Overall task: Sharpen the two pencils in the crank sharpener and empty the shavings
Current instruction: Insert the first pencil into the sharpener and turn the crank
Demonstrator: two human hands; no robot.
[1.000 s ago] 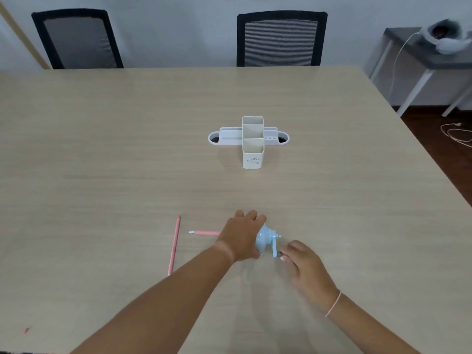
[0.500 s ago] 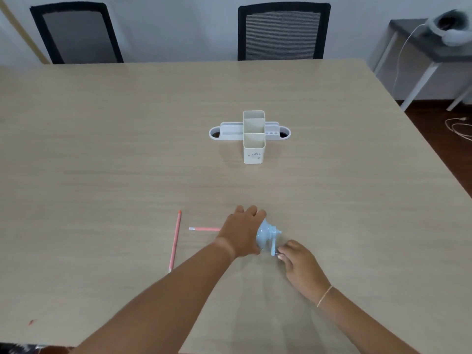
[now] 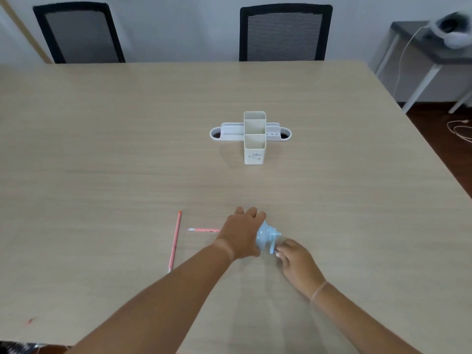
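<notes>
A light blue crank sharpener (image 3: pixel 265 236) stands on the wooden table (image 3: pixel 127 149) near its front. My left hand (image 3: pixel 242 232) covers and grips its body from the left. My right hand (image 3: pixel 297 261) pinches the crank handle (image 3: pixel 273 247), which points down on the sharpener's right side. One pink pencil (image 3: pixel 204 229) lies level and runs under my left hand toward the sharpener; its inner end is hidden. A second pink pencil (image 3: pixel 175 242) lies loose on the table to the left, nearly lengthwise toward me.
A white desk organiser (image 3: pixel 254 137) with upright cream cups stands mid-table. Two black mesh chairs (image 3: pixel 284 33) sit at the far edge. A grey side table (image 3: pixel 419 54) with a white headset and cables is at the right. A small red speck (image 3: pixel 30 321) lies front left.
My right hand has shifted slightly with the crank handle, which stays low on the sharpener's right. My left hand keeps its hold. Both pencils lie where they were.
</notes>
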